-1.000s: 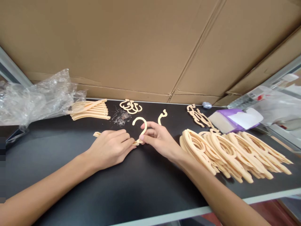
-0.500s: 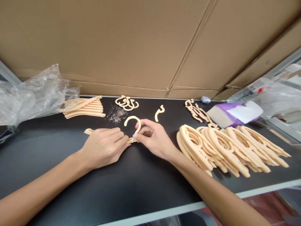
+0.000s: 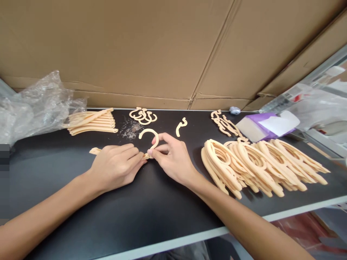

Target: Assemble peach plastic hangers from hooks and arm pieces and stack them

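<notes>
My left hand is closed around a beige hanger arm, whose left tip sticks out past the knuckles; most of it is hidden under the palm. My right hand pinches a curved beige hanger hook near its lower end. The hook stands up with its opening to the left. Its base meets the inner end of the arm between my two hands; my fingers partly cover the joint. Behind them lie a small group of loose hooks and one separate hook piece.
Stacked hanger arms lie back left beside a crumpled clear plastic bag. Several folded hangers are piled at right, with more small beige pieces and a purple-and-white packet behind. Cardboard walls the back of the black table.
The whole view has shifted slightly, so everything sits a little further left and up. Both hands keep their hold on the arm and hook, with hardly any movement between them.
</notes>
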`<move>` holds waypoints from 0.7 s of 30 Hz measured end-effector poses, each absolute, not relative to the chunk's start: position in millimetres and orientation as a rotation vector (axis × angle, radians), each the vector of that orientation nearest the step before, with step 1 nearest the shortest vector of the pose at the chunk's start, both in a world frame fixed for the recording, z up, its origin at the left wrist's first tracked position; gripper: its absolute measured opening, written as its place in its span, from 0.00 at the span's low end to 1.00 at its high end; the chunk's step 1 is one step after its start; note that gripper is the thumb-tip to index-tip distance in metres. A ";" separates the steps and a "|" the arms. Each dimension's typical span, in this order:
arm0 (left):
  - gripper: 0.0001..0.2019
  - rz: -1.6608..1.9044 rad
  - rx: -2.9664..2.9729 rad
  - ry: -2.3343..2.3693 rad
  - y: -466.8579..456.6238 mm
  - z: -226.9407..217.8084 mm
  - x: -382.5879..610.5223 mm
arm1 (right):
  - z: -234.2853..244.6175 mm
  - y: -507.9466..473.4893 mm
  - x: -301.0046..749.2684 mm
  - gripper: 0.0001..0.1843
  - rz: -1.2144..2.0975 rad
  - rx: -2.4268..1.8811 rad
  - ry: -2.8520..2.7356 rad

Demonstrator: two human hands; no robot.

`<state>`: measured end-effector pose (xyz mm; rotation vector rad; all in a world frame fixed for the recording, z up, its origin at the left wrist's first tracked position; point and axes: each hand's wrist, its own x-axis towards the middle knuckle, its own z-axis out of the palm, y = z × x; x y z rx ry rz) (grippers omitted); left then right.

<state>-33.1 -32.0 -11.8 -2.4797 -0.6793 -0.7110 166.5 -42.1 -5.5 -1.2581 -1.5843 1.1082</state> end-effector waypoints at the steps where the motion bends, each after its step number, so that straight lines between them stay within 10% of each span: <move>1: 0.15 -0.707 -2.478 -0.685 -32.2 -11.6 -32.5 | -5.8 -42.2 166.3 0.06 1.089 -1.255 -1.606; 21: 0.08 -0.881 -2.598 -0.967 -27.2 -21.6 -35.5 | -3.8 -32.6 170.3 0.05 0.955 -1.238 -1.570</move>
